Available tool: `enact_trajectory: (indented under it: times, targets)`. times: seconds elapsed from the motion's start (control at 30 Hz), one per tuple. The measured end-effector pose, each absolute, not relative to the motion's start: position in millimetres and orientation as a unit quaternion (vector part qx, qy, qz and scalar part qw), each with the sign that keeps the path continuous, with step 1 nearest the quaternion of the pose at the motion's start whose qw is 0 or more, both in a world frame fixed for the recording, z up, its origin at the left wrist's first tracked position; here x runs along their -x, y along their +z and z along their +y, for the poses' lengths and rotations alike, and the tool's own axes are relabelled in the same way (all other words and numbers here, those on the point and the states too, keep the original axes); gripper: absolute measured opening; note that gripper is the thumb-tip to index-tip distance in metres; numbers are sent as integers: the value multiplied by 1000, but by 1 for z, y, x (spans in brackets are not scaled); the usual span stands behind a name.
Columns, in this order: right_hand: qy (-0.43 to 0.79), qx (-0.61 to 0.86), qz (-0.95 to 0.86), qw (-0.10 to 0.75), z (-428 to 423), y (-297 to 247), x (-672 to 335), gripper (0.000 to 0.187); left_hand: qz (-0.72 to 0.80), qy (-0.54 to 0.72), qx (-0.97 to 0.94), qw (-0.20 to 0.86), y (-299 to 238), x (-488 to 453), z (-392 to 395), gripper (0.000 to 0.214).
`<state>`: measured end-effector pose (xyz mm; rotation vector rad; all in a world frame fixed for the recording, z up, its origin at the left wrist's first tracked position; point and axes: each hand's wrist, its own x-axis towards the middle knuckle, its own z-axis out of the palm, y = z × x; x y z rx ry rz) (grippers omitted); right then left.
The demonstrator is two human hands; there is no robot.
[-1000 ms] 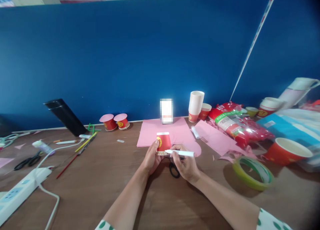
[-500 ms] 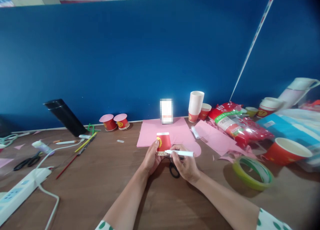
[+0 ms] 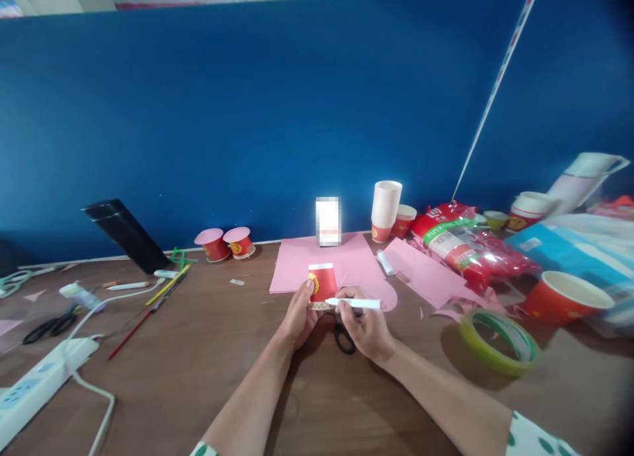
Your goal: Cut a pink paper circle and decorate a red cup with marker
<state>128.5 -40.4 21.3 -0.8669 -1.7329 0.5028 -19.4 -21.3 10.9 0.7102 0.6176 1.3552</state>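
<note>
My left hand [image 3: 298, 316] is closed on a red paper cup [image 3: 324, 284] with a gold emblem, its thumb along the left side. A zigzag line runs along the pale band at the cup's near edge. My right hand [image 3: 368, 327] pinches a white marker [image 3: 359, 304], whose tip is at that band; whether it touches I cannot tell. Beneath the right hand lie black-handled scissors [image 3: 344, 339], partly hidden. Just beyond the hands are pink paper sheets [image 3: 292, 264] on the brown table.
Stacked paper cups [image 3: 386, 208], a red bag of cups [image 3: 458, 238], a lone cup [image 3: 564, 299] and a tape roll [image 3: 498, 347] stand to the right. Leftward are two pink-topped cups [image 3: 239, 242], a black bottle [image 3: 126, 234], a power strip [image 3: 39, 383] and a second pair of scissors [image 3: 52, 327].
The whole view has shifted very slightly. Both hands keep their hold on the cup and marker, and the marker tip has moved barely, slightly left along the band.
</note>
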Motion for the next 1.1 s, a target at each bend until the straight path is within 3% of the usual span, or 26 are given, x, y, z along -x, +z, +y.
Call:
enact_trajectory:
  times: [1.1]
  targets:
    - [245,368,-686,578,-35,25,-130,11,276,552,-334,712,10,24,-23,30]
